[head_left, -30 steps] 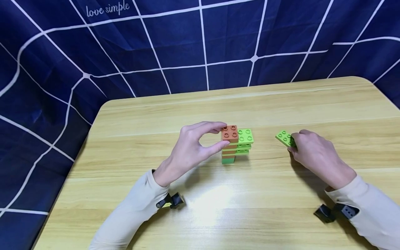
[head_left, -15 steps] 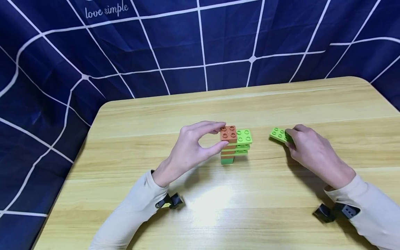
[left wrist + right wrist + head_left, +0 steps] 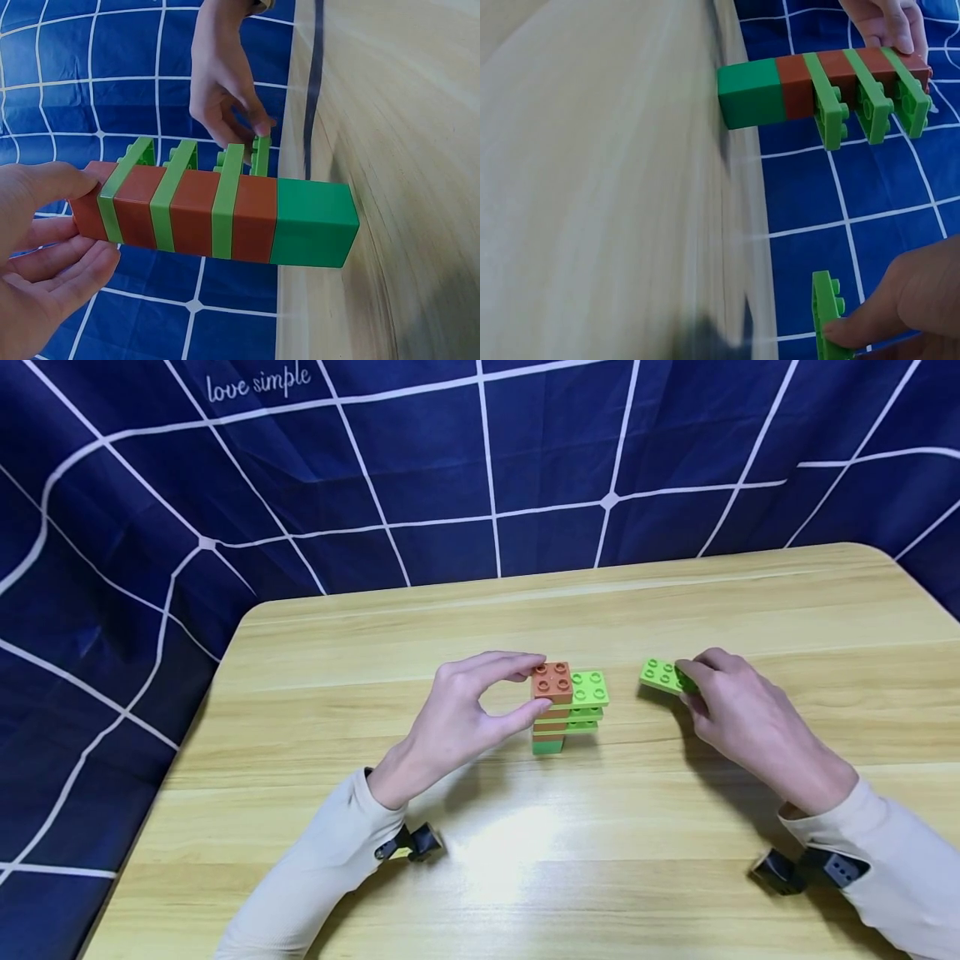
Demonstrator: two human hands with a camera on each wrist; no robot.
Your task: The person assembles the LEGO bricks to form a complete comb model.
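Note:
A tower of toy building bricks (image 3: 552,697) stands upright on the table. It has a dark green brick (image 3: 315,223) at its foot, then reddish-brown bricks alternating with light green plates that stick out to the right. My left hand (image 3: 474,697) holds the top reddish-brown brick (image 3: 551,679) between thumb and fingers. To the right of the tower, my right hand (image 3: 753,718) pinches a loose light green building plate (image 3: 660,675) by its right end, studs up. In the right wrist view, that loose plate (image 3: 823,304) hangs apart from the tower.
The light wooden table (image 3: 360,652) lies under both hands. Behind and to the left hangs a dark blue cloth (image 3: 420,468) with white lines. Small black cameras (image 3: 780,870) sit at both cuffs.
My right hand has moved left and slightly away from me with the light green plate, which has turned a little. My left hand and the tower stay in place.

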